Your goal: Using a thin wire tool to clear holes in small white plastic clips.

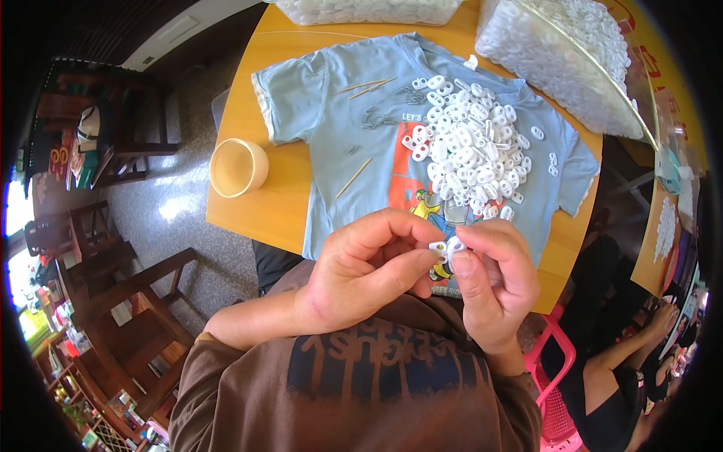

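In front of my chest, my left hand point(376, 260) pinches a small white plastic oval piece with two holes point(437, 247) between thumb and fingertips. My right hand point(493, 279) grips a white plastic part point(455, 245) that meets it, partly hidden by the fingertips. I cannot tell whether the two are joined. Just beyond my hands, a heap of similar white two-hole pieces point(474, 143) lies on a light blue printed T-shirt point(339, 143), spread over the wooden table.
Thin wooden sticks point(353, 178) and small dark bits point(380, 115) lie on the shirt. A pale round tub point(239, 169) stands on the table point(290, 215) at left. Clear containers full of white pieces point(557, 60) stand at the back. A pink chair point(553, 369) and another person point(625, 369) are at right.
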The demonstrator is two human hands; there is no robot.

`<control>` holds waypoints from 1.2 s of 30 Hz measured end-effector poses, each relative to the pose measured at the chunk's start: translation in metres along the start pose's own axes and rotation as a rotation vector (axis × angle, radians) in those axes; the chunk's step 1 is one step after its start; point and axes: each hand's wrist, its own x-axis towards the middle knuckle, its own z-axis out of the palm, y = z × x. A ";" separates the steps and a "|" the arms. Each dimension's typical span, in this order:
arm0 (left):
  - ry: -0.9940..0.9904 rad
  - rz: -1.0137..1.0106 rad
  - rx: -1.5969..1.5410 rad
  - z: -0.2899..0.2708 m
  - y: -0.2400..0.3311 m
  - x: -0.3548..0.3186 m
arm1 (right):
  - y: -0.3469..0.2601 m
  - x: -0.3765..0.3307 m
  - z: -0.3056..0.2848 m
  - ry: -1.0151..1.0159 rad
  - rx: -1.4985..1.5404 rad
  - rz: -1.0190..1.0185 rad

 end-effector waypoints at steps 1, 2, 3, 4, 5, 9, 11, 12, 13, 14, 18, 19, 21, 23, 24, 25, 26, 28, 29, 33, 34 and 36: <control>-0.007 -0.003 -0.009 0.000 -0.001 0.001 | 0.003 0.001 -0.001 -0.002 0.039 0.018; -0.014 -0.005 -0.018 0.001 -0.002 0.003 | 0.005 0.001 -0.002 -0.003 0.078 0.036; -0.015 -0.012 -0.016 0.000 -0.003 0.005 | 0.006 0.002 -0.003 0.001 0.081 0.042; -0.026 0.014 0.007 0.000 -0.003 0.004 | 0.004 0.001 -0.003 -0.006 0.085 0.050; -0.037 0.039 0.030 -0.001 -0.003 0.004 | 0.002 0.000 -0.002 -0.012 0.089 0.059; -0.017 0.049 0.038 0.001 -0.002 0.002 | 0.000 -0.002 -0.001 -0.016 0.075 0.073; -0.009 0.054 0.036 0.001 -0.002 0.002 | 0.000 -0.002 -0.001 -0.028 0.039 0.021; -0.007 0.054 0.036 0.001 -0.001 0.002 | 0.000 -0.003 -0.001 -0.029 0.040 0.021; 0.003 0.041 0.033 0.002 -0.001 0.003 | -0.001 -0.003 -0.001 -0.038 0.024 0.011; 0.013 0.028 0.029 0.002 -0.001 0.003 | -0.001 -0.004 -0.001 -0.048 0.008 0.000; 0.034 0.027 -0.016 0.003 -0.004 0.003 | 0.002 -0.005 -0.001 -0.051 -0.014 -0.039; 0.010 0.026 -0.006 0.001 -0.004 0.004 | 0.003 -0.005 -0.001 -0.051 -0.025 -0.053; -0.015 0.024 0.004 0.001 -0.004 0.003 | 0.003 -0.005 -0.001 -0.050 -0.036 -0.067; -0.007 0.012 -0.013 0.002 -0.003 0.002 | 0.004 -0.005 -0.002 -0.058 -0.068 -0.099; -0.008 0.011 -0.013 0.002 -0.003 0.002 | 0.005 -0.004 -0.003 -0.057 -0.068 -0.098; -0.018 0.024 0.020 0.002 -0.002 0.001 | 0.007 -0.004 -0.003 -0.076 -0.071 -0.131; -0.028 0.036 0.053 0.002 -0.002 0.001 | 0.008 -0.004 -0.004 -0.096 -0.074 -0.164; -0.025 0.044 0.029 0.002 -0.003 0.001 | 0.006 -0.005 -0.004 -0.097 -0.052 -0.126; -0.023 0.052 0.005 0.002 -0.004 0.001 | 0.005 -0.005 -0.004 -0.100 -0.030 -0.088; -0.011 0.054 0.006 0.002 -0.004 0.001 | 0.002 -0.008 -0.002 -0.069 0.035 0.037; 0.012 0.030 0.036 0.002 -0.003 0.001 | 0.005 -0.010 -0.001 -0.040 0.077 0.044; 0.033 0.005 0.065 0.002 -0.004 0.003 | 0.007 -0.011 -0.001 -0.010 0.118 0.052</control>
